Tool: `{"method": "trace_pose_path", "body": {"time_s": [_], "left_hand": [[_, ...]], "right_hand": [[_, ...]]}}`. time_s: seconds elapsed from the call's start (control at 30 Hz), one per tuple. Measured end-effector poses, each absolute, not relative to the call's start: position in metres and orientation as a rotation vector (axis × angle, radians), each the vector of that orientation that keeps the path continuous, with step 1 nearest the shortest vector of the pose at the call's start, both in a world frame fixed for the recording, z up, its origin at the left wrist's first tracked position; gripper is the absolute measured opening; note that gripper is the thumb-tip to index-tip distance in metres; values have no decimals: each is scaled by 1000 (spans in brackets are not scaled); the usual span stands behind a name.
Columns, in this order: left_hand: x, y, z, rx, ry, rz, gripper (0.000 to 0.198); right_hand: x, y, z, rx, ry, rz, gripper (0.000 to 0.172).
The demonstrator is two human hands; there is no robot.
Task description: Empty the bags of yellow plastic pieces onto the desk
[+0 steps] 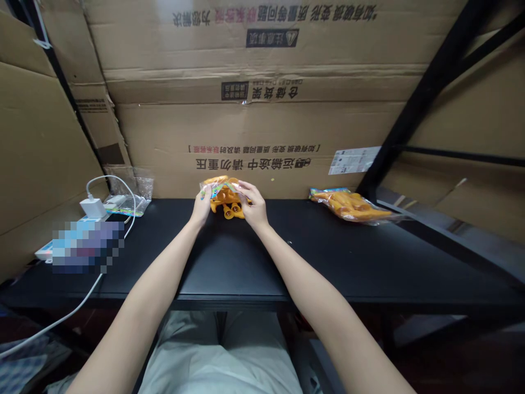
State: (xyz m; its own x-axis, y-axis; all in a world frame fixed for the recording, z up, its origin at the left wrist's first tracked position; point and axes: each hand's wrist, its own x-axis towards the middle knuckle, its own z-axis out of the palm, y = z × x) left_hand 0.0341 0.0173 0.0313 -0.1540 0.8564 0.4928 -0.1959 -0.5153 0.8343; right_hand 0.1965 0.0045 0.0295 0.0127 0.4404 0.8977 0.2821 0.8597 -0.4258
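Note:
Both my hands reach to the far side of the black table [229, 262] and grip a clear plastic bag of orange toy pieces [225, 198]. My left hand [202, 207] pinches the bag's left top corner. The bag's right top edge is pinched by my right hand [253, 204]. Several orange pieces hang or lie below the bag's mouth, close to the cardboard wall. A second sealed bag of orange pieces [348, 204] lies on the table to the right, apart from both hands.
A white charger [93, 207] with its cable [74, 312] sits at the left on a power strip, beside an empty clear bag [131, 191]. Cardboard walls [262, 109] close the back and left. A black metal frame [414, 104] slants on the right.

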Motion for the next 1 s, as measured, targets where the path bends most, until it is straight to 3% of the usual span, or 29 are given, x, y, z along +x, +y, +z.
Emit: {"method": "trace_pose_path", "body": {"time_s": [0.2, 0.37, 0.53, 0.73, 1.0], "left_hand": [[33, 13, 34, 1392, 887, 1812, 37], [27, 25, 26, 1240, 965, 1715, 42], [27, 39, 32, 1177, 996, 1616, 38], [33, 59, 55, 1289, 1033, 1568, 36], [38, 85, 105, 1194, 1320, 1404, 47]], "right_hand": [[195, 6, 29, -597, -1475, 231, 22], [193, 19, 23, -560, -1411, 553, 35], [187, 29, 31, -560, -1362, 606, 37], [183, 53, 50, -599, -1316, 479, 34], [183, 108, 89, -902, -1044, 728, 16]]}}
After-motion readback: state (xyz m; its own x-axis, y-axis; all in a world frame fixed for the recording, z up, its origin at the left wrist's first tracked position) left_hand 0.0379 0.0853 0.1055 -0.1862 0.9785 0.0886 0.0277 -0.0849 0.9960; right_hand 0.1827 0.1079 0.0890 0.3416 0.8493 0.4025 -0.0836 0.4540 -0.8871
